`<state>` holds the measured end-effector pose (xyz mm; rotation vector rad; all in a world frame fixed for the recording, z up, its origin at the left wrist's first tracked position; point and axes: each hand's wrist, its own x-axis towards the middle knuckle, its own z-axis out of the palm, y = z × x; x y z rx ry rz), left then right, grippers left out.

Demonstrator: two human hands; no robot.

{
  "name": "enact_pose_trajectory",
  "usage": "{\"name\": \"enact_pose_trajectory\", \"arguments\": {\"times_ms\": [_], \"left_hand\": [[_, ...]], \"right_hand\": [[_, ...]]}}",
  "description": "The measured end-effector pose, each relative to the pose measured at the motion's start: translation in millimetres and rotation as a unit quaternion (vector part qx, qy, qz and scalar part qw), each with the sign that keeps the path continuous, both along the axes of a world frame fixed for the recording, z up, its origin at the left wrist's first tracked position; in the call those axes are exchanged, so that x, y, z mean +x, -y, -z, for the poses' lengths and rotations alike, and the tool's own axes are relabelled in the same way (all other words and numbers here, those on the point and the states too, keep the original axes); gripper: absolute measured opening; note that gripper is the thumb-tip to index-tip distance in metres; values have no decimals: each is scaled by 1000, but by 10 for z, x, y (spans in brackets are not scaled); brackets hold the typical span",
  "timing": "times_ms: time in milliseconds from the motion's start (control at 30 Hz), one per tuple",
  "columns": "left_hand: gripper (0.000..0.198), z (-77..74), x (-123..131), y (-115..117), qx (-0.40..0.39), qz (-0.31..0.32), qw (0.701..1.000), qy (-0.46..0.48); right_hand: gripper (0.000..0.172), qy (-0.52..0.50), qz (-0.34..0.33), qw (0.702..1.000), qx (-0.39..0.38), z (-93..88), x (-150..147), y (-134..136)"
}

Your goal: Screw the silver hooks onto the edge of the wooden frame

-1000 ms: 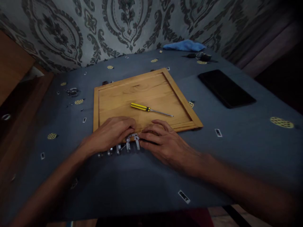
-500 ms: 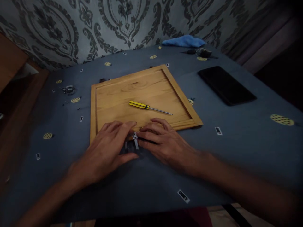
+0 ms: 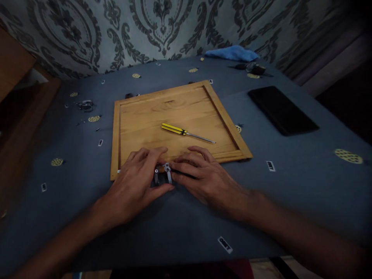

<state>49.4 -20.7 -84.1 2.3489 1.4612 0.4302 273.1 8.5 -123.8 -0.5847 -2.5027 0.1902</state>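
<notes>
A small metal hinge (image 3: 163,169) with two prongs and visible screw heads sits at the near edge of the wooden panel (image 3: 115,133). My left hand (image 3: 133,179) curves round its left side, the thumb below and the fingers over the panel's edge. From the right, the bent fingers of my right hand (image 3: 205,176) press against the hinge; some fingertips are hidden. A yellow-and-black screwdriver (image 3: 174,129) lies on the panel just beyond both hands, its shaft pointing right.
A black tablet-like slab (image 3: 281,110) lies on the tablecloth at the right. A blue cloth (image 3: 232,53) and a dark tool (image 3: 252,68) are at the back right. Left of the panel lie metal hardware (image 3: 85,105) and small loose bits. A wooden cabinet (image 3: 26,104) stands at far left.
The view has shifted slightly. More of the metal hinge now shows between my hands, including a screw head on its left side. The screwdriver stays lying on the panel.
</notes>
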Motion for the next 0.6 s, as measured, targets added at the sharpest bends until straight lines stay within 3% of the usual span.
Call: {"name": "enact_pose_trajectory", "arguments": {"times_ms": [200, 333, 600], "left_hand": [[70, 9, 0, -10, -13, -5, 1000, 21], [68, 16, -9, -7, -21, -2, 999, 24], [67, 13, -17, -27, -35, -3, 999, 30]], "right_hand": [[21, -29, -10, 999, -19, -36, 39, -33], [24, -39, 32, 995, -81, -142, 86, -146], [18, 133, 18, 972, -194, -390, 26, -446]]}}
